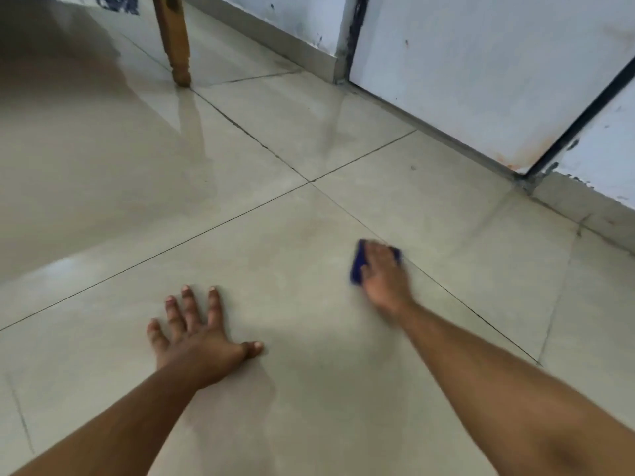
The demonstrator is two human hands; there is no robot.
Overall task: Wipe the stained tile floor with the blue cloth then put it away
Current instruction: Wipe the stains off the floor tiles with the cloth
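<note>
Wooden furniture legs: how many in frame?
1. A single wooden leg stands on the tile floor at top left, far from both hands. The furniture's other legs may lie outside the frame.

A turned wooden furniture leg (177, 46) stands at the top left, its foot beside a grout line. Along the far side runs a scuffed white wall (302, 18) with a grey skirting (275, 46), and to its right a pale door (481, 70) shows rust-coloured marks near its lower corner.

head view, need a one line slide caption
Right hand presses a blue cloth on the tile floor; left hand lies flat beside it.
</note>
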